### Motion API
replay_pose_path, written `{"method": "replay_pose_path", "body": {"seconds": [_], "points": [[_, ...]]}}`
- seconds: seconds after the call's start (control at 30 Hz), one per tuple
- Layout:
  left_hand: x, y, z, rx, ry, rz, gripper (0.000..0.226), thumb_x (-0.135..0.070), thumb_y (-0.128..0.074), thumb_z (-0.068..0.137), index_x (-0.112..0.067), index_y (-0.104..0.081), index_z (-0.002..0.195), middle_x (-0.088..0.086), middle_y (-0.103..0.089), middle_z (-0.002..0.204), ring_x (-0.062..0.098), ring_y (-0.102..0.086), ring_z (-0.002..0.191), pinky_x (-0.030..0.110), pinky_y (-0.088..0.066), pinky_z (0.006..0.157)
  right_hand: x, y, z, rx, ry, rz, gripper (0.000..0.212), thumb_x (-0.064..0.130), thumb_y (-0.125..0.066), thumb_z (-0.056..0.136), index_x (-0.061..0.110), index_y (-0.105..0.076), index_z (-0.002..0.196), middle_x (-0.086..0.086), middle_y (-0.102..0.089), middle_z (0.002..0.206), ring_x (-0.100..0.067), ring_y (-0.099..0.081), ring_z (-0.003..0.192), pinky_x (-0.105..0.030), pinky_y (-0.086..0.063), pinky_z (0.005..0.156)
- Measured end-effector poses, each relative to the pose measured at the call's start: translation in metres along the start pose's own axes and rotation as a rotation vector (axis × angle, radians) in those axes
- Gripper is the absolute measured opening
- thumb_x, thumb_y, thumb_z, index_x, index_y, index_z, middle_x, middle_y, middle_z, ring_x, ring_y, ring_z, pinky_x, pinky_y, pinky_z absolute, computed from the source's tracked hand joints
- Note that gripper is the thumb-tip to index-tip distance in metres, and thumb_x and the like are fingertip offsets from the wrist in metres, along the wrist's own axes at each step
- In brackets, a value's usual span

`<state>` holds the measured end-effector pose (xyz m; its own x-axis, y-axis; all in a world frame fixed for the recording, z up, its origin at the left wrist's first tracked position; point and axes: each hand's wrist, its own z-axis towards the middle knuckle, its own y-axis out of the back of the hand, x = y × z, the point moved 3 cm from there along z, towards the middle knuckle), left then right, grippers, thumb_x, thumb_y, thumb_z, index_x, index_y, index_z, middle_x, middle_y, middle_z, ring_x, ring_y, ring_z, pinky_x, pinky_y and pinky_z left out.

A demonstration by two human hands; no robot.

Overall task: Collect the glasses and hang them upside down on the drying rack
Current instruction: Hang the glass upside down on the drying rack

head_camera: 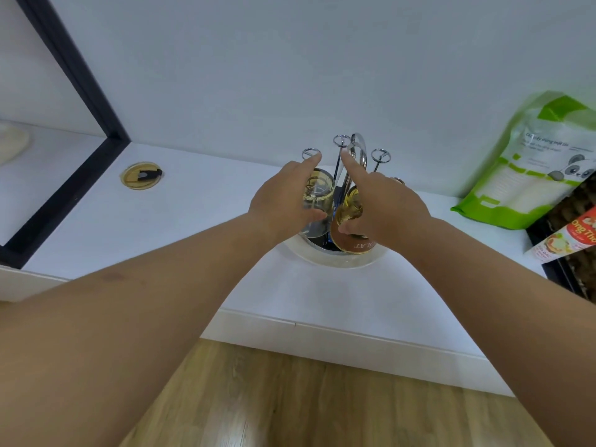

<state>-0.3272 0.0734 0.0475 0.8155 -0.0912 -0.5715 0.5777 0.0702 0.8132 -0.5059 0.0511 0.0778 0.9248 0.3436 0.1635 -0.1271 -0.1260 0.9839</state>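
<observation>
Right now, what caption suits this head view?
Two hands, left and right, each seat a glass on the rack.

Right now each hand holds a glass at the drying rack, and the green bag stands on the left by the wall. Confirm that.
One error: the head view shows the green bag on the right. The left hand and right hand each hold a glass at the drying rack.

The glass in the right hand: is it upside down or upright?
Upside down. The amber glass in the right hand shows its lettering inverted, wide mouth low by the drying rack base.
</observation>
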Motion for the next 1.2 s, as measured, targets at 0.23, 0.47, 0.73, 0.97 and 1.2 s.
{"method": "replay_pose_path", "body": {"seconds": [0.23, 0.47, 0.73, 0.97, 1.2], "points": [[-0.001, -0.001, 0.002, 0.013, -0.011, 0.004, 0.093, -0.037, -0.088, 0.079, -0.026, -0.037, 0.156, 0.002, -0.050, 0.145, 0.023, -0.054, 0.127, 0.037, -0.048, 0.100, -0.007, -0.003, -0.001, 0.026, 0.000, 0.019, 0.118, 0.048, -0.087, 0.079, 0.040, -0.007, 0.166, -0.012, -0.057, 0.136, -0.037, -0.061, 0.121, -0.045, -0.052, 0.081], [0.002, -0.001, 0.004, 0.007, -0.023, -0.032, 0.093, -0.034, -0.089, 0.077, -0.024, -0.040, 0.155, 0.004, -0.050, 0.145, 0.022, -0.055, 0.126, 0.026, -0.039, 0.095, -0.006, -0.004, -0.010, 0.026, 0.032, 0.073, 0.111, 0.054, -0.086, 0.078, 0.039, -0.018, 0.164, -0.007, -0.051, 0.148, -0.033, -0.053, 0.134, -0.046, -0.052, 0.091], [0.008, 0.000, 0.000, -0.053, -0.002, -0.117, 0.098, -0.037, -0.091, 0.074, -0.025, -0.038, 0.156, 0.004, -0.049, 0.147, 0.019, -0.049, 0.132, 0.025, -0.037, 0.101, -0.018, 0.004, -0.024, -0.090, 0.059, 0.133, 0.107, 0.051, -0.084, 0.077, 0.039, -0.023, 0.163, -0.005, -0.059, 0.126, -0.031, -0.045, 0.124, -0.041, -0.042, 0.082], [0.013, -0.007, -0.007, -0.099, 0.045, -0.232, 0.087, -0.038, -0.087, 0.079, -0.030, -0.043, 0.153, -0.003, -0.057, 0.135, 0.015, -0.054, 0.119, 0.043, -0.052, 0.100, -0.025, -0.001, -0.027, -0.138, 0.075, 0.235, 0.115, 0.040, -0.086, 0.079, 0.048, -0.010, 0.165, -0.003, -0.060, 0.108, -0.023, -0.040, 0.104, -0.040, -0.043, 0.077], [0.014, -0.006, -0.007, -0.085, 0.052, -0.274, 0.093, -0.035, -0.089, 0.078, -0.033, -0.038, 0.155, -0.003, -0.056, 0.143, 0.016, -0.054, 0.128, 0.045, -0.050, 0.104, -0.027, 0.000, -0.028, -0.117, 0.082, 0.256, 0.116, 0.042, -0.088, 0.079, 0.046, -0.011, 0.165, -0.003, -0.060, 0.114, -0.027, -0.044, 0.113, -0.042, -0.046, 0.082]]}}
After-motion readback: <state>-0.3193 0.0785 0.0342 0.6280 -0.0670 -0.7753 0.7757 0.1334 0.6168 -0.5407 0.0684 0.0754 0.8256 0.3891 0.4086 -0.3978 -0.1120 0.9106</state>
